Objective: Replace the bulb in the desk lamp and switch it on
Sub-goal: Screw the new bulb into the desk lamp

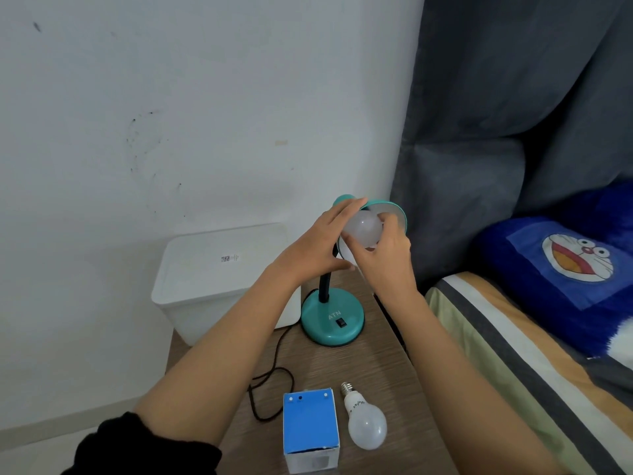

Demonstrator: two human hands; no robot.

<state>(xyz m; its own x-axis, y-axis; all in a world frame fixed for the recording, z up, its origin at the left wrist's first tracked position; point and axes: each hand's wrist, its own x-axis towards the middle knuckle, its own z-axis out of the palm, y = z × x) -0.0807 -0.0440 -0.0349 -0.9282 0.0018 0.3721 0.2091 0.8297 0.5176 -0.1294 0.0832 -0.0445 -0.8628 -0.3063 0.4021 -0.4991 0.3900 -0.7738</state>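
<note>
"ATN" on teal lamp base (322,330)

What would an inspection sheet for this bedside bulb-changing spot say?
Surface: wooden table, bare grain showing.
Job's things: teal desk lamp, bulb in its shade; second bulb lying by a blue box.
Clutter: white lidded bin left of the lamp.
Hands: left hand holds the shade; right hand grips the shade's bulb.
Cables: dark cord looping from the lamp.
Surroundings: white wall, grey curtain, bed with blue pillow.
</note>
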